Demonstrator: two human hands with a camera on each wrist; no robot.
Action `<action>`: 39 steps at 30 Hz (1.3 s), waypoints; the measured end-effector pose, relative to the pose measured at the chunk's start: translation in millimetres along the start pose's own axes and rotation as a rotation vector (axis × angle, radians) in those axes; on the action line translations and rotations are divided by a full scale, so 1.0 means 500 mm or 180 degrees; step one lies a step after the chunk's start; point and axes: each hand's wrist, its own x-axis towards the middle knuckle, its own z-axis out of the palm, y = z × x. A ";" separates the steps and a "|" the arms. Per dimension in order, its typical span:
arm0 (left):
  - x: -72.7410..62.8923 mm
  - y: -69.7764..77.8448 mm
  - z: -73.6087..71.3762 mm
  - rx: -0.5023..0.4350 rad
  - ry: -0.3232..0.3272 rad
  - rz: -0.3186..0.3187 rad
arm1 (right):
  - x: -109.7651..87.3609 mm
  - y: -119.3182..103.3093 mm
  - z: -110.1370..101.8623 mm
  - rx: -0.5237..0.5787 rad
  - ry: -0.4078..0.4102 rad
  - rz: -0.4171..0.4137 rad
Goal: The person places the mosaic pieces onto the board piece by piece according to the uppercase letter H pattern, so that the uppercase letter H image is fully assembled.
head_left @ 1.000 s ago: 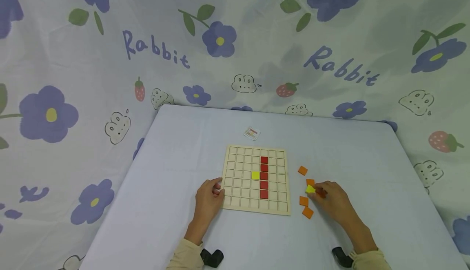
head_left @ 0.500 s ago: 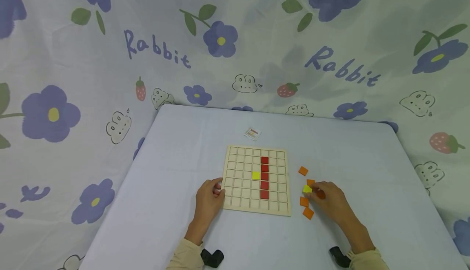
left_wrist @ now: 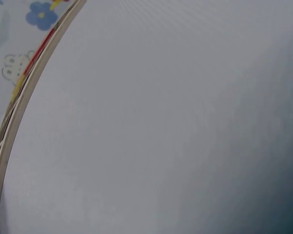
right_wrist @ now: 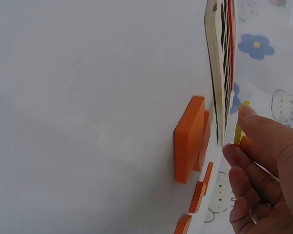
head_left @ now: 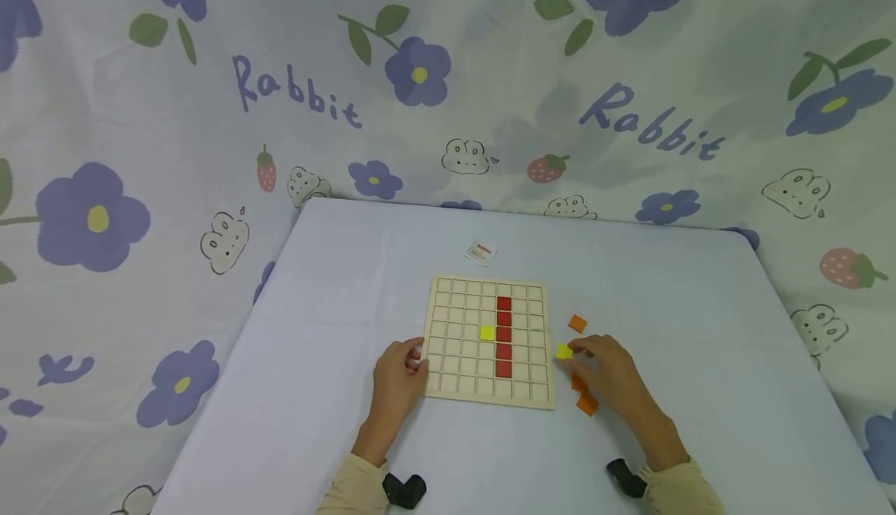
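My left hand [head_left: 399, 375] holds the left edge of a square wooden grid board [head_left: 450, 349] with thumb and fingers. On the board, several red tiles [head_left: 504, 334] form one column, and a yellow tile [head_left: 487, 333] lies beside that column on its left. My right hand [head_left: 616, 375] pinches a second yellow tile [head_left: 564, 352] between thumb and index finger, just off the board's right edge. In the right wrist view this yellow tile [right_wrist: 238, 134] stands on edge in the pinch, the other fingers curled below. The left wrist view shows the board's rim [left_wrist: 20, 105] but little of the hand.
Orange tiles [head_left: 577, 324] lie right of the board, some partly hidden by the right hand; one orange tile [right_wrist: 189, 141] looks large in the right wrist view. A small pattern card [head_left: 481, 253] lies behind the board. A printed curtain [head_left: 420, 134] hangs behind the table.
My right hand has moved left with the yellow tile, from among the orange tiles toward the board's right edge. The left hand stays at the board's left edge.
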 end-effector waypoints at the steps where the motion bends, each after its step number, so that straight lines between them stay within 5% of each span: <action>1: 0.000 0.001 -0.001 -0.0005 -0.0002 -0.0004 | 0.004 -0.007 0.003 0.0001 -0.0015 0.0000; 39: -0.006 0.000 0.008 -0.0045 -0.0054 0.0022 | 0.123 -0.181 0.108 0.0137 -0.0270 -0.0640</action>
